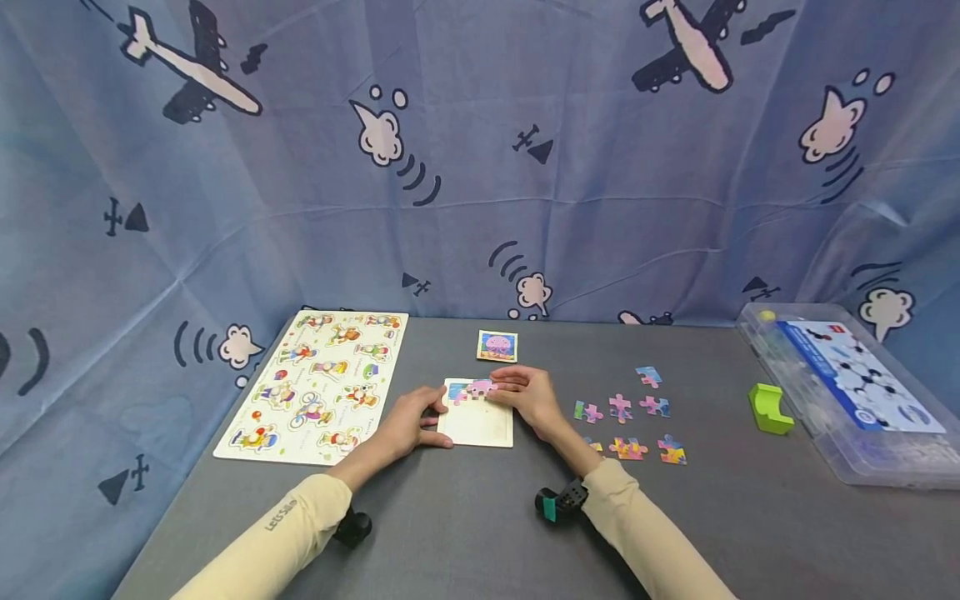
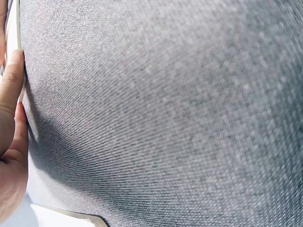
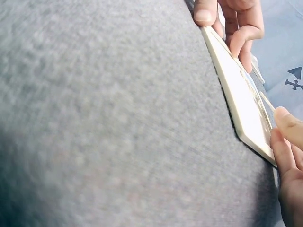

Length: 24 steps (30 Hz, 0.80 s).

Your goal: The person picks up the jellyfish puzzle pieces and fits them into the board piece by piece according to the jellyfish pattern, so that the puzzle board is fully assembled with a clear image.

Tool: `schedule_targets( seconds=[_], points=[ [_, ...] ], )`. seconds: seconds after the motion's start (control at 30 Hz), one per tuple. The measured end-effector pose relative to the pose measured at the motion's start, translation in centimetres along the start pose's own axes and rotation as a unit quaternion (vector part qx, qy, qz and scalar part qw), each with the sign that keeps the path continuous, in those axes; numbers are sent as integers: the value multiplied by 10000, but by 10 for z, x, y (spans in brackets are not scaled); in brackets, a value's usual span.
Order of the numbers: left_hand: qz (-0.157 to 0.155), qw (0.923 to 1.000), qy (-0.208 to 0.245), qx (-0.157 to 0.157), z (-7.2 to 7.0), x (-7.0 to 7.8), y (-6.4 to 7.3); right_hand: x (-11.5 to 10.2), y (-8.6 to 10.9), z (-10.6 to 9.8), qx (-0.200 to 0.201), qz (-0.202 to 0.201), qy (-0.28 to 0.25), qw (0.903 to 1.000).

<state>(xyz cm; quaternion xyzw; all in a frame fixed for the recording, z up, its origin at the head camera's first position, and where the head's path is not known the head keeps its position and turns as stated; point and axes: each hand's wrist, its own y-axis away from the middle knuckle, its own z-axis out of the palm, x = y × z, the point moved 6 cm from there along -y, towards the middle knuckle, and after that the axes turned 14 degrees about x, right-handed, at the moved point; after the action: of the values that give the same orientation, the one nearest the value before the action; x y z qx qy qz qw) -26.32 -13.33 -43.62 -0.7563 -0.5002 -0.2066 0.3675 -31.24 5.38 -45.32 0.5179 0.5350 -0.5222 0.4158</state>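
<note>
A square, pale puzzle board lies on the grey table, with a blue-and-pink jigsaw piece in its upper left corner. My left hand grips the board by its left side, thumb at the lower left corner and fingers curled along the edge. At the board's upper right, my right hand pinches a pink jigsaw piece beside the first one. The right wrist view shows that piece tilted up from the board between thumb and fingers. The picture on it is partly hidden by the fingertips.
Several loose jigsaw pieces lie to the right. A small framed puzzle sits behind the board. On the left is a large picture board. A green block and a clear plastic case stand far right.
</note>
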Motion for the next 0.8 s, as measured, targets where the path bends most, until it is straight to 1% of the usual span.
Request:
schedule_targets(
  seconds=[0.2,0.3,0.43,0.5,0.8],
  points=[
    [6,10000,-8,-14,1,-1,-1,-2,0,4,55,-167,345,9993],
    [-48,10000,31,-22,1,-1,0,-3,-1,4,164,-314,688,9970],
    [-55,10000,33,-23,0,0,0,-7,-1,6,242,-606,1227,9903],
    [-24,10000,30,-23,0,1,0,-11,0,8,231,-804,1411,9865],
    [-15,10000,65,10,0,0,1,-23,4,13,92,-1437,1959,9700]
  ],
)
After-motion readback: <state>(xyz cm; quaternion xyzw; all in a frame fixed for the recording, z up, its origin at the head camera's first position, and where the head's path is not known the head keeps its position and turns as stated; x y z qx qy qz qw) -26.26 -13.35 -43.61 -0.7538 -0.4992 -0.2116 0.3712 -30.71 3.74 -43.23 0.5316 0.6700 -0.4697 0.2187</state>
